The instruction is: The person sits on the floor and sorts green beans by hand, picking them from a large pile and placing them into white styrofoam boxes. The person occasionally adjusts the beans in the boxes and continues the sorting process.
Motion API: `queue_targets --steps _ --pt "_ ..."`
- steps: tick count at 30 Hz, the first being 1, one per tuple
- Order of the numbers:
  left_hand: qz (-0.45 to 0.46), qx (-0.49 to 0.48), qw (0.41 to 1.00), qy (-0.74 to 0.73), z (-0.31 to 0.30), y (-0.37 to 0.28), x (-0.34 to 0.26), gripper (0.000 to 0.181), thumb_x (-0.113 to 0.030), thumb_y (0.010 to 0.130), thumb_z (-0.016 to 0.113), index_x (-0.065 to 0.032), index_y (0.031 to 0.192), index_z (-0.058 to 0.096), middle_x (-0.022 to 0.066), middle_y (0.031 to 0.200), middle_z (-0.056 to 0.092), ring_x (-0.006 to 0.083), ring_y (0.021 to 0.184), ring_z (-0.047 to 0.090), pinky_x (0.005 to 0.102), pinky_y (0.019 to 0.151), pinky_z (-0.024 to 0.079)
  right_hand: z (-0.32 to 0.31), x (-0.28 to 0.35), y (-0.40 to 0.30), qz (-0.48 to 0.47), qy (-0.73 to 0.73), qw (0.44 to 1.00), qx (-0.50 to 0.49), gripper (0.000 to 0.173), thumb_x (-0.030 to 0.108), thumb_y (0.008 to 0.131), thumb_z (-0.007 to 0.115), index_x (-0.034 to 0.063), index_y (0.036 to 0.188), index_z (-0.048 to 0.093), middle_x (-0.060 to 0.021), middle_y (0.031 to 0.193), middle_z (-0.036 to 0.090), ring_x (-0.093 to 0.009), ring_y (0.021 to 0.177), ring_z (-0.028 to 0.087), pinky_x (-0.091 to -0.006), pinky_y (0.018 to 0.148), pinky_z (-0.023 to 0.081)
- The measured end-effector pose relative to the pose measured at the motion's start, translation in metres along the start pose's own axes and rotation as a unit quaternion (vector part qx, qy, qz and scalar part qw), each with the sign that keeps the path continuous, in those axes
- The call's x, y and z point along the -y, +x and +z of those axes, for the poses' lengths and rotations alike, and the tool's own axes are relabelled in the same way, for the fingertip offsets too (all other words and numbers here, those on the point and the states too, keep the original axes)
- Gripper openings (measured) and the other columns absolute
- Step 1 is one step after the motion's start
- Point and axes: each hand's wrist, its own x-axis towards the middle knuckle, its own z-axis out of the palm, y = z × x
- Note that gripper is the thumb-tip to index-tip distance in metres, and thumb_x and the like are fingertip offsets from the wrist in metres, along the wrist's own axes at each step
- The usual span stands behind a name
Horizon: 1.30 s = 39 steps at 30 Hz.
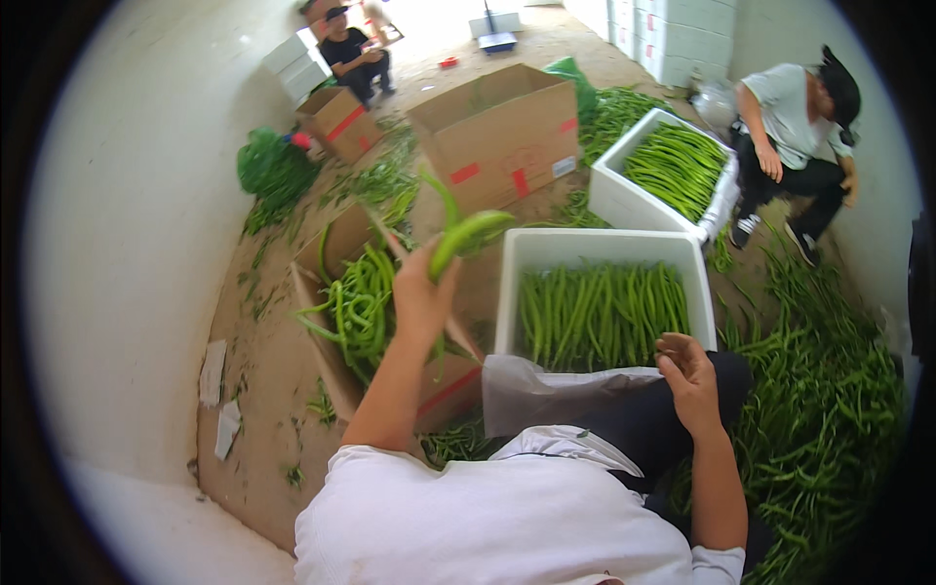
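Note:
My left hand is raised over the right side of an open cardboard box, closed around a few long green peppers that stick out past the fingers. Loose, curled green peppers lie jumbled inside that box. Before me stands a white foam box with long green peppers laid side by side in it. A plastic liner hangs over its near edge. At the near right corner of the foam box is my right hand, fingers loosely bent, thumb apart, with nothing seen in it.
A second foam box full of peppers stands beyond, beside a seated person. Loose peppers cover the floor at right. A large cardboard box stands ahead. Another person crouches far back near a smaller cardboard box.

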Motion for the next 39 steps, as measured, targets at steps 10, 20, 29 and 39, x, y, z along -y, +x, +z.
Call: queue_targets --steps 10,20,29,39 --pt "0.198 0.19 0.95 -0.15 0.109 -0.071 -0.158 0.052 0.001 0.074 0.063 -0.0027 0.126 0.053 0.0149 0.088 0.058 0.0308 0.069 0.06 0.0355 0.061 0.048 0.012 0.037 -0.019 -0.085 0.175 0.979 -0.062 0.028 0.011 0.088 0.066 0.0 0.114 0.061 -0.0036 0.092 0.065 -0.009 0.084 0.06 -0.0235 0.076 0.048" --pt "-0.06 0.655 0.666 -0.352 0.143 -0.1 -0.148 0.022 -0.008 0.091 0.058 -0.0016 0.111 0.052 0.0059 0.087 0.06 0.0129 0.069 0.061 0.0268 0.06 0.05 -0.043 0.008 -0.015 -0.055 0.307 0.932 -0.183 0.028 0.023 0.1 0.045 -0.0005 0.108 0.057 -0.0046 0.082 0.06 -0.01 0.07 0.056 -0.0238 0.063 0.045" --pt "-0.467 0.436 0.672 -0.376 0.271 -0.089 -0.019 0.03 -0.006 0.091 0.055 -0.0068 0.121 0.049 0.0063 0.085 0.059 0.0163 0.065 0.058 0.0282 0.056 0.05 -0.115 -0.041 -0.047 0.034 0.147 0.957 -0.247 0.036 0.014 0.096 0.052 0.0011 0.128 0.046 -0.0056 0.096 0.062 -0.008 0.076 0.057 -0.022 0.067 0.047" --pt "-0.335 0.321 0.883 -0.069 0.388 -0.11 0.211 0.013 -0.009 0.09 0.057 0.0001 0.099 0.054 0.0073 0.078 0.057 0.0164 0.063 0.055 0.0306 0.054 0.048 -0.218 -0.098 -0.129 0.054 0.174 0.872 -0.454 0.03 0.013 0.095 0.054 0.0043 0.123 0.054 -0.0012 0.094 0.06 -0.008 0.078 0.054 -0.0208 0.068 0.044"
